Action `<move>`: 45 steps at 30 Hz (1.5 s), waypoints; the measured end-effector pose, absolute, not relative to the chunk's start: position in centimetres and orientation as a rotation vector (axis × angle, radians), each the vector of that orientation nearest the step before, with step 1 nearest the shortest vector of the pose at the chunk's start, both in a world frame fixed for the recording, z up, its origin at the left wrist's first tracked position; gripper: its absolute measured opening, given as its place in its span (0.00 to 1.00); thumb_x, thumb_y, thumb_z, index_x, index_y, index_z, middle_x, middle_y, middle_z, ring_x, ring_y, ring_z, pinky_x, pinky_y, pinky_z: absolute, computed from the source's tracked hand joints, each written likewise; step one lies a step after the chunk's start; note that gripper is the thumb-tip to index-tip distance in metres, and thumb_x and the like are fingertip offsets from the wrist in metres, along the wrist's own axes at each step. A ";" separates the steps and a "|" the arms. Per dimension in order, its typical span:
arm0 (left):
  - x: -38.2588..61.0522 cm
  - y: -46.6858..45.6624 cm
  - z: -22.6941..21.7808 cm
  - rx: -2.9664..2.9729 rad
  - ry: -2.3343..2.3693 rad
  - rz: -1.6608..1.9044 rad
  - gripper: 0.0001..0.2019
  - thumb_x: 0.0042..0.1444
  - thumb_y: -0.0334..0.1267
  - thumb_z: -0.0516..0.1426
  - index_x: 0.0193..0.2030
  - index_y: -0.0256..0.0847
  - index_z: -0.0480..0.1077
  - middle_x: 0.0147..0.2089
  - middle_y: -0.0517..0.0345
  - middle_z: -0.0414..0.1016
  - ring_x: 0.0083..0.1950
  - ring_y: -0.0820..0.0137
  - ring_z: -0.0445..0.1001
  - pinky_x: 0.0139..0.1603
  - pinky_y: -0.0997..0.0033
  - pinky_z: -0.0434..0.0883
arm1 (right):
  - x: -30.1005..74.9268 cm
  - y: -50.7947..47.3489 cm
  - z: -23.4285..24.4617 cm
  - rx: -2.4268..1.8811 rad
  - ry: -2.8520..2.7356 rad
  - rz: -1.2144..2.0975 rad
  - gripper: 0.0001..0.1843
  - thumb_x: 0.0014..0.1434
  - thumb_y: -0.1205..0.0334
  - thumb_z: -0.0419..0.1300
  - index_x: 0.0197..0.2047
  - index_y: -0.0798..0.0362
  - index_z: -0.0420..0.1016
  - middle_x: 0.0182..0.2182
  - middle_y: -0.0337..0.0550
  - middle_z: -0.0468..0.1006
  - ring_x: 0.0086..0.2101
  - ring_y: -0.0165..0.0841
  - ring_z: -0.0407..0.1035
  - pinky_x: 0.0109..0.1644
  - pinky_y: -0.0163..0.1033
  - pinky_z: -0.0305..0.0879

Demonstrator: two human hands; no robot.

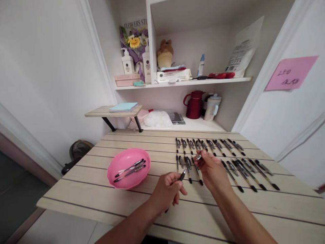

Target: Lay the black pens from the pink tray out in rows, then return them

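Gripping a black pen (182, 175) in a closed fist, the left hand (166, 191) hovers over the tabletop (101, 200) near its front edge. The pen's long axis slants away and rightward, tip toward the right hand (212, 171), whose fingertips pinch a cap (198, 157). Light, stiff and slick (thin plastic, probably), the pen is best taken mid-barrel. Rows of pens (177, 144) lie beyond; a pink bowl (127, 153) holds more.

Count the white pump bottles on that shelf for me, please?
2. Both stand on the upper shelf, left of its divider: the left pump bottle behind the pink box, the right pump bottle against the divider. Others may be hidden.
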State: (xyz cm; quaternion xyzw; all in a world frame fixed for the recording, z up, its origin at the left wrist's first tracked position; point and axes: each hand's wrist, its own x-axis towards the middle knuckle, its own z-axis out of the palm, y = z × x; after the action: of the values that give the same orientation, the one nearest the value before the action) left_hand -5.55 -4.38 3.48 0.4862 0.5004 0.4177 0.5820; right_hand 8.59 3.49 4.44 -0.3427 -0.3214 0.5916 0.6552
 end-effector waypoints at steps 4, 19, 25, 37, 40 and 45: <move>-5.6 -4.0 3.5 1.064 1.131 1.045 0.12 0.49 0.41 0.53 0.39 0.36 0.64 0.24 0.62 0.70 0.13 0.83 0.57 0.13 0.82 0.52 | 9.6 3.8 5.1 -0.786 -0.753 1.477 0.14 0.44 0.57 0.64 0.35 0.53 0.69 0.22 0.35 0.70 0.22 0.26 0.66 0.25 0.32 0.65; -5.2 0.7 3.1 0.771 1.146 1.298 0.13 0.42 0.42 0.58 0.32 0.38 0.62 0.23 0.64 0.68 0.15 0.82 0.60 0.16 0.81 0.54 | 8.0 8.6 3.9 -1.215 -1.390 1.249 0.22 0.43 0.49 0.61 0.38 0.56 0.73 0.19 0.33 0.70 0.15 0.22 0.58 0.17 0.30 0.52; -4.9 5.3 1.8 0.637 1.123 1.485 0.12 0.40 0.40 0.58 0.31 0.39 0.61 0.23 0.65 0.65 0.15 0.83 0.59 0.16 0.82 0.53 | 6.9 15.3 4.8 -1.447 -1.660 0.972 0.20 0.49 0.50 0.55 0.40 0.55 0.73 0.19 0.36 0.72 0.17 0.26 0.63 0.20 0.31 0.56; -5.4 9.2 -1.1 0.495 1.139 1.622 0.13 0.38 0.38 0.57 0.33 0.40 0.62 0.26 0.65 0.65 0.16 0.82 0.61 0.16 0.81 0.56 | 0.0 23.0 3.2 -1.776 -2.235 0.516 0.15 0.47 0.60 0.63 0.37 0.61 0.73 0.38 0.54 0.75 0.43 0.40 0.68 0.43 0.39 0.62; -5.5 9.4 -1.5 0.494 1.140 1.629 0.12 0.39 0.37 0.56 0.33 0.40 0.61 0.26 0.64 0.65 0.16 0.82 0.61 0.16 0.81 0.57 | -0.6 23.5 2.4 -1.819 -2.318 0.481 0.18 0.55 0.58 0.56 0.47 0.58 0.67 0.45 0.50 0.70 0.43 0.36 0.67 0.44 0.44 0.64; -5.5 9.4 -1.6 0.516 1.142 1.632 0.10 0.41 0.35 0.54 0.33 0.39 0.61 0.26 0.63 0.65 0.16 0.81 0.62 0.16 0.81 0.57 | -1.1 23.6 1.8 -1.825 -2.371 0.481 0.18 0.57 0.58 0.54 0.50 0.56 0.64 0.47 0.48 0.68 0.42 0.35 0.66 0.44 0.45 0.65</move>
State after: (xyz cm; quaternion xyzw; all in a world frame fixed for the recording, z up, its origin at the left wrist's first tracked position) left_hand -5.55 9.38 -1.64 0.2147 0.4754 0.6796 0.5159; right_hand -1.06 23.60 1.81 -0.6014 -0.7811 0.1583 0.0556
